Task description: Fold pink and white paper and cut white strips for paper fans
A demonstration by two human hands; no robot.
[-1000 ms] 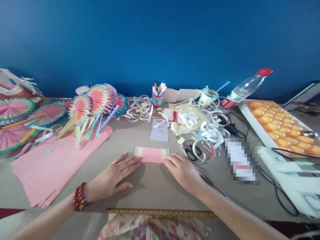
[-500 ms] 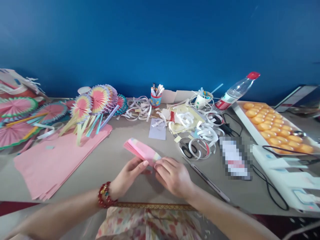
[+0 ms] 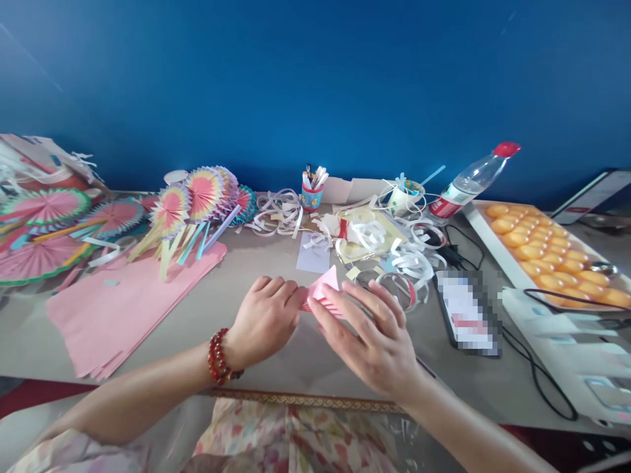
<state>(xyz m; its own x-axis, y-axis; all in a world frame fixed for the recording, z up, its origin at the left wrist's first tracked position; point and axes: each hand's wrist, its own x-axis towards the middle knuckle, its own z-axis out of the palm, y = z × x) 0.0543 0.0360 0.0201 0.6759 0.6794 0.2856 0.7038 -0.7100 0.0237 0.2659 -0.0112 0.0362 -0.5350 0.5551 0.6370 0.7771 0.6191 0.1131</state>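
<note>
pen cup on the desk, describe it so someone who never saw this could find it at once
Follow the far edge of the table along the blue wall to its middle. The pen cup stands there, right of the curled white paper strips. It alone is blue with a red rim and full of pens.

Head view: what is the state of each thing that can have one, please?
folded pink paper, pleated, held above the table between both hands
left hand, closed on the paper
right hand, fingers stretched, touching the paper; grip unclear
bottle, capped, tilted
paper fans, spread open
pen cup, upright, filled
pink sheets, flat in a stack
</note>
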